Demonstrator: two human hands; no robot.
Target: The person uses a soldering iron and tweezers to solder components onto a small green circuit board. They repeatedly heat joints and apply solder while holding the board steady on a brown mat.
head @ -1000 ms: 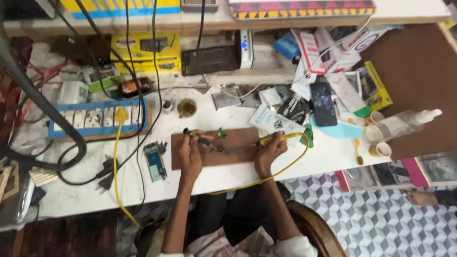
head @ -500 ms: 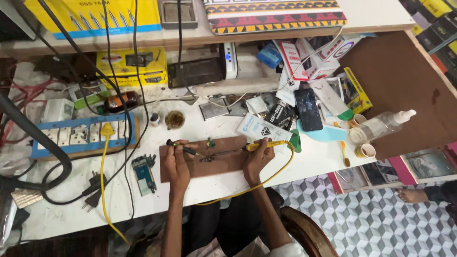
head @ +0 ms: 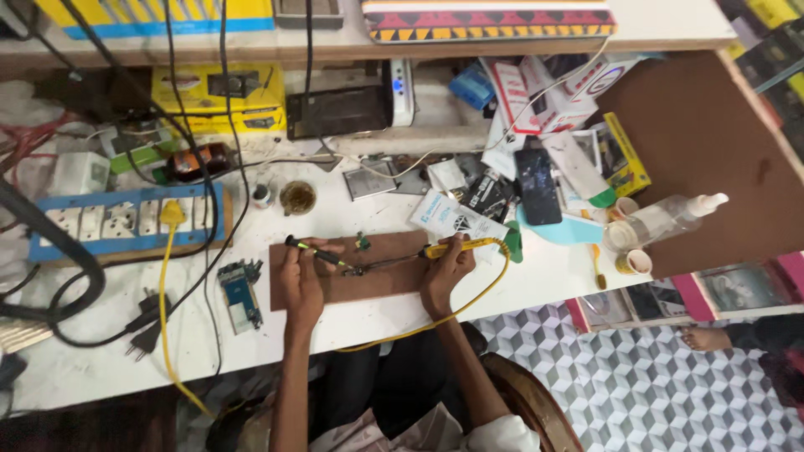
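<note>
Holding a yellow-handled soldering iron, the right hand has its grip clamped on the handle; the left hand is closed on a thin black-and-green tool; both tips meet at a small part on the brown board on the counter. The hot tip could slip and scorch a finger; the yellow cord trailing off the edge might snag and jerk the iron.

Bare desk lies open left of the brown board, past the small circuit board. Behind the board, a blue socket strip, a round tin and piled packets crowd the way. A yellow cable crosses the left side.
</note>
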